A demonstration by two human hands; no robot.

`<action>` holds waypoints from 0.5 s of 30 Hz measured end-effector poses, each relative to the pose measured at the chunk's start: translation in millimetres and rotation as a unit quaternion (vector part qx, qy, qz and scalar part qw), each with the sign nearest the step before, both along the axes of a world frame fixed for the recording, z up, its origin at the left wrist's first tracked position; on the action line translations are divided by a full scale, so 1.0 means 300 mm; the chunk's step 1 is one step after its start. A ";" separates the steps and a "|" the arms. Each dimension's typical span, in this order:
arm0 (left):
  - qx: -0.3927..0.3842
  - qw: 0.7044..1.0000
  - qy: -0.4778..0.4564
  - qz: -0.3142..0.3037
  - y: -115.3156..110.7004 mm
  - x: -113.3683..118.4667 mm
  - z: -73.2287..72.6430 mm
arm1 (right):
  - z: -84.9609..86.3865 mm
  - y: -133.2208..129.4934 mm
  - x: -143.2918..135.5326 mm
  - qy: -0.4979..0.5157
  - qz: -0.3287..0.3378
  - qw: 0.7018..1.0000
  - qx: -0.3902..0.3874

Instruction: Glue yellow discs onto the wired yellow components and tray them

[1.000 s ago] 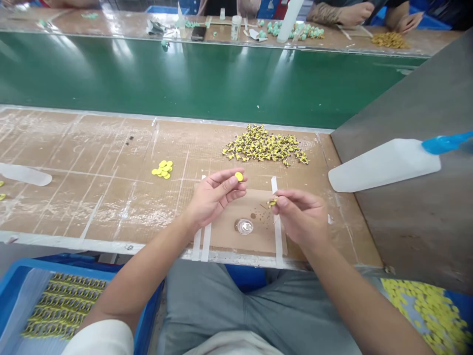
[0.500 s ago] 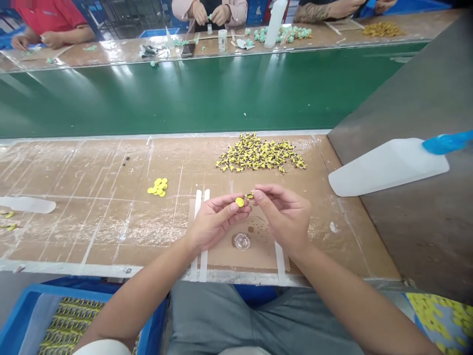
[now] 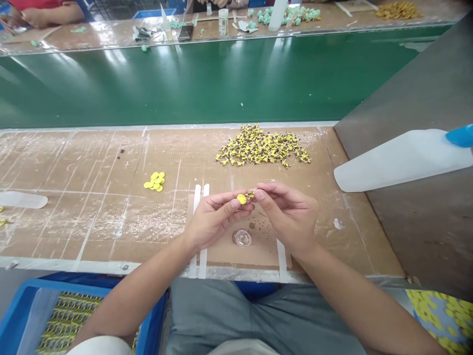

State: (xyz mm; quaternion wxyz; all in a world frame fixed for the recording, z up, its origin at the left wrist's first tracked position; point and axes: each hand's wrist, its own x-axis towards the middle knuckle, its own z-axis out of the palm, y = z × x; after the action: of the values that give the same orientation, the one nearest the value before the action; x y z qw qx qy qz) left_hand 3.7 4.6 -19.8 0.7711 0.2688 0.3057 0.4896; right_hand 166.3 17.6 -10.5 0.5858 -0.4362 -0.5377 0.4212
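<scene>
Between thumb and fingers, my left hand (image 3: 216,217) pinches a round yellow disc (image 3: 241,198). My right hand (image 3: 288,212) is closed on a small yellow-and-black figure (image 3: 251,195), held right beside the disc's right edge; whether the two touch I cannot tell. Below both hands, a small clear glass dish (image 3: 243,237) sits on a cardboard sheet (image 3: 229,259) taped to the bench. Beyond my hands lies a heap of small yellow-and-black figures (image 3: 262,146). Several loose yellow discs (image 3: 155,181) are grouped to the left.
A white bottle with a blue cap (image 3: 399,160) leans by the metal panel (image 3: 417,108) at right. A blue crate (image 3: 18,305) holds rows of pieces at lower left. A green conveyor belt (image 3: 185,84) runs behind the bench; co-workers' hands are past it.
The view has tilted down slightly, so the far bench sits higher in the picture. My hands stay together, with the disc and figure a little closer to each other.
</scene>
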 end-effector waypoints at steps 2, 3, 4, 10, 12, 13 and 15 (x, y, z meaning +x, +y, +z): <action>0.005 1.000 0.004 0.000 0.000 0.000 -0.001 | -0.004 -0.002 0.000 -0.004 -0.002 1.000 0.007; 0.008 1.000 0.007 0.000 0.000 0.000 -0.001 | -0.006 -0.003 0.001 -0.008 -0.004 1.000 0.009; 0.010 1.000 0.010 0.001 -0.001 0.000 -0.001 | -0.008 -0.004 0.002 -0.015 -0.006 1.000 0.012; 0.025 0.999 0.022 0.006 -0.004 -0.002 0.000 | -0.016 -0.007 0.004 -0.058 -0.024 0.997 0.044; 0.026 0.999 0.022 0.006 -0.003 -0.003 0.000 | -0.016 -0.006 0.003 -0.058 -0.022 0.997 0.050; 0.026 0.999 0.022 0.006 -0.003 -0.003 0.000 | -0.015 -0.006 0.003 -0.058 -0.021 0.997 0.051; 0.025 0.999 0.025 0.005 -0.002 -0.003 0.000 | -0.015 -0.005 0.003 -0.058 -0.016 0.997 0.053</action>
State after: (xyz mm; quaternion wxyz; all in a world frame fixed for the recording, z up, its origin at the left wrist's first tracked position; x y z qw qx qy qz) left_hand 2.7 4.0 -19.9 0.7540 0.2983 0.3138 0.4939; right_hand 167.4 16.3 -15.0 0.5827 -0.4371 -0.5851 0.3565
